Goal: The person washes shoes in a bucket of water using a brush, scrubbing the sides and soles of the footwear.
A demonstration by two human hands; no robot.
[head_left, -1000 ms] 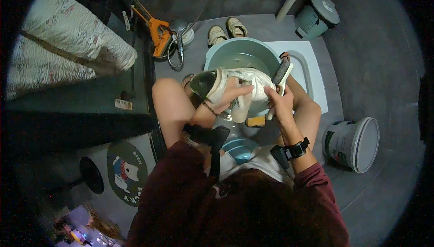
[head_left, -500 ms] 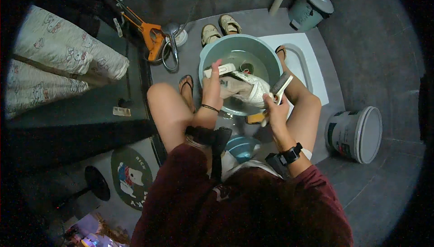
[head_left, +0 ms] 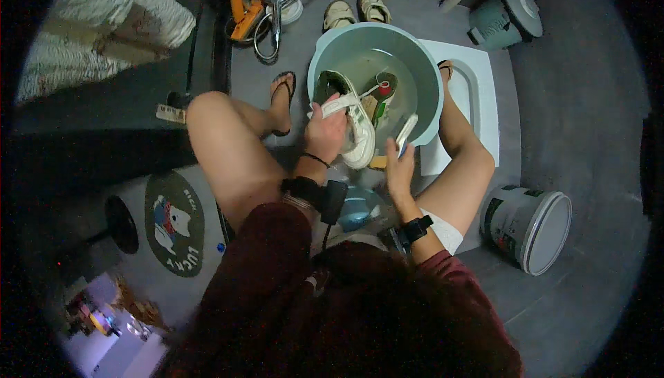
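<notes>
My left hand grips a white shoe by its strap side, over the near left of a round pale green basin of cloudy water. The shoe's toe points toward me and its dark opening faces away. In my right hand is a white-handled scrub brush, held upright to the right of the shoe and apart from it. Its bristles are hard to make out. Behind the shoe, partly under water, lies a second shoe with dark green and red inside. A yellow block shows near the shoe's toe.
A small blue basin sits between my legs. Beige shoes stand beyond the big basin, next to a shower head and hose. To the right are a white squat toilet, a lidded bin and a tipped bucket.
The shoe has swung from lying crosswise to pointing its toe toward me. The brush has drawn away from it. My view has shifted, so the basin sits higher in the picture.
</notes>
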